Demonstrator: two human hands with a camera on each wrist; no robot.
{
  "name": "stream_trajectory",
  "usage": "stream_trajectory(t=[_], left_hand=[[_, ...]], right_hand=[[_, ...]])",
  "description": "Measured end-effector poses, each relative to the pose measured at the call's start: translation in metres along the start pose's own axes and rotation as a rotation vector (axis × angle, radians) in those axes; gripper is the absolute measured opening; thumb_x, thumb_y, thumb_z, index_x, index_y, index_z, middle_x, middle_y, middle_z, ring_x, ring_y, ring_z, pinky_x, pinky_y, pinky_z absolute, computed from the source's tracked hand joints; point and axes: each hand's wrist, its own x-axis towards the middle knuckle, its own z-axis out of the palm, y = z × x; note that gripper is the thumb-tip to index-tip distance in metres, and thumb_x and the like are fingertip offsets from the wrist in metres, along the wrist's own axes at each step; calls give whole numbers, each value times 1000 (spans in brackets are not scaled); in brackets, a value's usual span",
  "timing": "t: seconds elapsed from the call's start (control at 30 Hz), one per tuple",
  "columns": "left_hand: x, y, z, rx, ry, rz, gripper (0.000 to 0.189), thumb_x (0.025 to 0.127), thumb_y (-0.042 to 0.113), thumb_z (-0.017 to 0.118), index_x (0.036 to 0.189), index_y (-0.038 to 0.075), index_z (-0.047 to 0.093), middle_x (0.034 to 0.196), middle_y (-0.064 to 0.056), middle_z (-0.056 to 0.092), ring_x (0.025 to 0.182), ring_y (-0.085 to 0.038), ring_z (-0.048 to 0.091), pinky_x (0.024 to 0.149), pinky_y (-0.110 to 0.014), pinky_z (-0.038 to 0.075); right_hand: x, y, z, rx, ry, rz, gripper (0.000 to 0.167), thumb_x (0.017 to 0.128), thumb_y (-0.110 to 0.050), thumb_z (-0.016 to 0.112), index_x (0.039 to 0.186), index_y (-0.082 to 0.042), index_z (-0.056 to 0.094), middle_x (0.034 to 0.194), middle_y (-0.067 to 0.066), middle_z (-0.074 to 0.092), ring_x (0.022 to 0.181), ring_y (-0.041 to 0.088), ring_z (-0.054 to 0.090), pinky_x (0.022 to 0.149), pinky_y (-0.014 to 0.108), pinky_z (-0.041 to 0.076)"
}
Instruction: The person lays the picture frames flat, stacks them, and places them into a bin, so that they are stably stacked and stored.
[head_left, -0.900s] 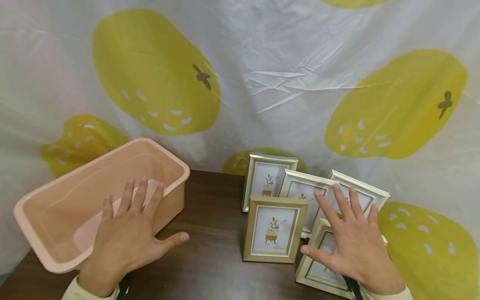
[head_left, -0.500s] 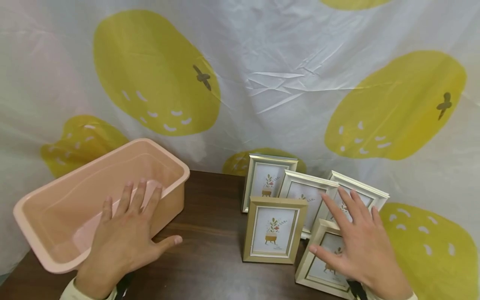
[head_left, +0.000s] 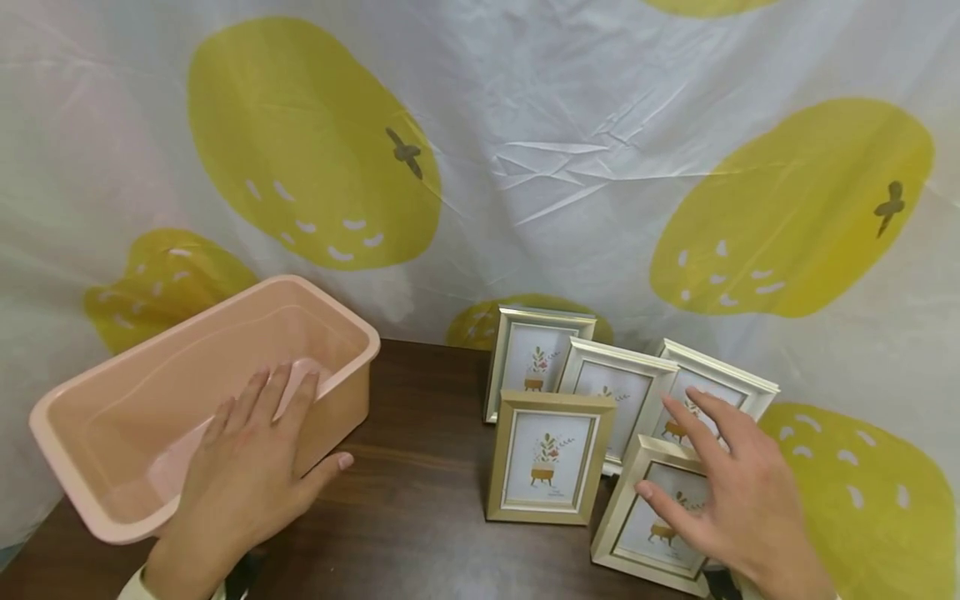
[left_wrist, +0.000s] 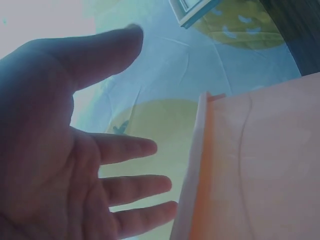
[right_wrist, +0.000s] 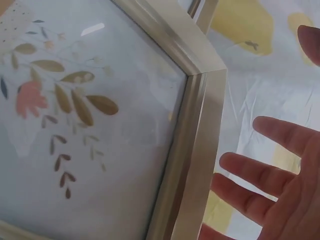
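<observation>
My left hand (head_left: 243, 467) hovers palm down over the near rim of a pink plastic bin (head_left: 202, 329), fingers extended and thumb out to the side. In the left wrist view its fingertips come close to the bin's rim (left_wrist: 192, 175). On the right, my right hand (head_left: 750, 492) hangs above the nearest picture frame (head_left: 660, 508), fingers slightly bent and thumb apart, holding nothing. Its fingertips are right beside the edge of that frame (right_wrist: 200, 145) in the right wrist view. Part of the frame's right side is hidden behind the hand.
Several more picture frames stand grouped here: a gold one (head_left: 551, 458) in front, a silvery one (head_left: 540, 358) at the back, and pale ones (head_left: 618, 400) between and to the right. Behind the dark wooden table (head_left: 420, 483) hangs a fruit-patterned cloth (head_left: 525, 167).
My right hand has come down and shifted right, its fingers bending more. My left hand has drawn slightly left and lower, its fingers closer together. Bin and frames stay in place.
</observation>
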Motion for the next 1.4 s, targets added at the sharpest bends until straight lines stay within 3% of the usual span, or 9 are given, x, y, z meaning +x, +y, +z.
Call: stream_trajectory(t=[0.13, 0.23, 0.37, 0.63, 1.0, 1.2, 1.4], left_hand=[[-1, 0, 3, -40, 109, 46, 93, 83, 56, 80, 154, 5, 51, 153, -27, 52, 138, -49, 51, 108, -68, 45], [-2, 0, 4, -73, 136, 46, 88, 83, 54, 81, 152, 6, 53, 152, -25, 54, 135, -47, 54, 106, -66, 47], [-4, 2, 3, -113, 150, 38, 80, 85, 50, 82, 149, 9, 56, 151, -22, 56, 132, -46, 57, 100, -66, 50], [-12, 3, 4, -212, 228, 81, 60, 86, 36, 83, 137, 8, 66, 139, -18, 64, 125, -40, 62, 96, -61, 55], [-17, 12, 20, -313, 215, 104, 53, 87, 27, 84, 133, 7, 69, 139, -12, 66, 128, -32, 60, 101, -52, 53], [-18, 16, 26, -353, 224, 138, 51, 86, 24, 85, 133, 10, 70, 136, -9, 67, 122, -28, 64, 99, -47, 53], [-19, 21, 33, -353, 212, 172, 49, 85, 25, 86, 130, 13, 71, 132, -5, 69, 118, -25, 68, 97, -44, 55]], right_hand=[[-4, 0, 1, 31, 45, 0, 85, 93, -81, 51, 139, -11, 70, 133, 20, 68, 116, 43, 63, 91, 51, 44], [-6, 1, 1, 69, 86, -2, 80, 95, -76, 55, 135, -9, 72, 128, 20, 71, 111, 42, 64, 102, 32, 43], [-8, 4, 1, 122, 128, 2, 77, 95, -71, 60, 130, -4, 73, 122, 20, 72, 108, 38, 64, 115, 10, 29], [-16, 9, 2, 172, 150, 68, 75, 95, -68, 63, 127, -2, 74, 115, 22, 73, 117, 14, 61, 114, 9, 33], [-38, 23, -5, 229, 153, 94, 64, 94, -60, 71, 122, -3, 78, 119, 16, 75, 130, -8, 53, 114, 10, 35], [-51, 35, -8, 337, 132, 141, 44, 87, -24, 84, 121, 3, 76, 124, 15, 75, 128, -4, 58, 112, 10, 40], [-62, 47, -8, 474, 121, 181, 41, 76, 7, 81, 117, 9, 74, 126, 13, 75, 125, 3, 63, 112, 14, 43]])
